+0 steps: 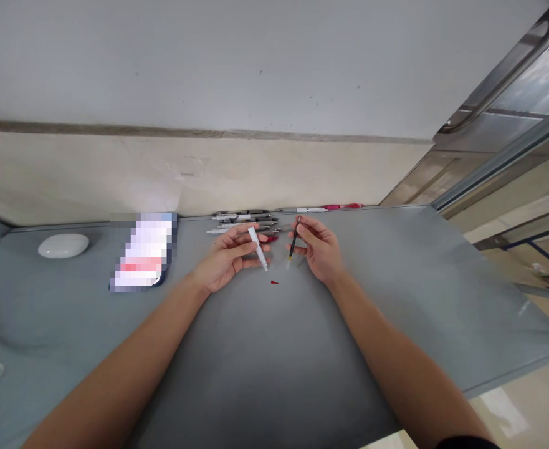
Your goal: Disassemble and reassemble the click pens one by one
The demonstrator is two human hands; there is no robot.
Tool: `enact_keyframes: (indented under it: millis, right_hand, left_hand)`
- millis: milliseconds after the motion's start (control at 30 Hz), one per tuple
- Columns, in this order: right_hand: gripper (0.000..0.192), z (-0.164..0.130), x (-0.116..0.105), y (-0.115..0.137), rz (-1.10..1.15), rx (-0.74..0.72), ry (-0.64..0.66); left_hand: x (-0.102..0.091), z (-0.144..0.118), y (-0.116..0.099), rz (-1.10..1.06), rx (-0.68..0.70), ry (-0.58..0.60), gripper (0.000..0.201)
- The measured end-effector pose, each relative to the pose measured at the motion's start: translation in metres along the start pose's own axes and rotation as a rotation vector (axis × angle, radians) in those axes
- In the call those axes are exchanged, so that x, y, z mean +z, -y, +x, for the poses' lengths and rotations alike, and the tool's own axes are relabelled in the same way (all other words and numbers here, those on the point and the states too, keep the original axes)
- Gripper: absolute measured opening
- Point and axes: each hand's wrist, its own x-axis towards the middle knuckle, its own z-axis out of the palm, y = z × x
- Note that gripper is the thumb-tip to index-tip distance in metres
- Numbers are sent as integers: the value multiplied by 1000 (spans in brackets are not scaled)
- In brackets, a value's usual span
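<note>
Between the fingers of my left hand [225, 259] is a white pen barrel [258, 249], tilted with its narrow end down. My right hand [321, 249] pinches a thin black pen refill [293, 242], its lower end yellowish and clear. The two parts are apart, both held above the grey table [274, 362]. A small red piece [274, 282] lies on the tabletop just below and between my hands. Behind my left hand several pens [246, 218] lie in a group, partly hidden by the fingers.
Along the wall lie a grey-and-white pen [305, 210] and a red pen [344, 206]. To the left are a phone [146, 252] with a lit, blurred screen and a white rounded object [63, 246] like a computer mouse. The wall [278, 168] bounds the table's back edge.
</note>
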Motion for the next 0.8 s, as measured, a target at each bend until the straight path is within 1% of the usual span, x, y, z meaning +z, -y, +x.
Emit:
enact_keyframes:
  millis: [200, 567, 800]
  right_hand:
    - [28, 0, -1, 0, 1, 14, 6]
    - [29, 0, -1, 0, 7, 46, 18]
    - [26, 0, -2, 0, 41, 52, 36]
  left_hand:
    - [-3, 1, 1, -2, 4, 21, 34]
    - [-3, 0, 1, 17, 20, 0, 33]
    - [-3, 0, 2, 18, 28, 3, 34]
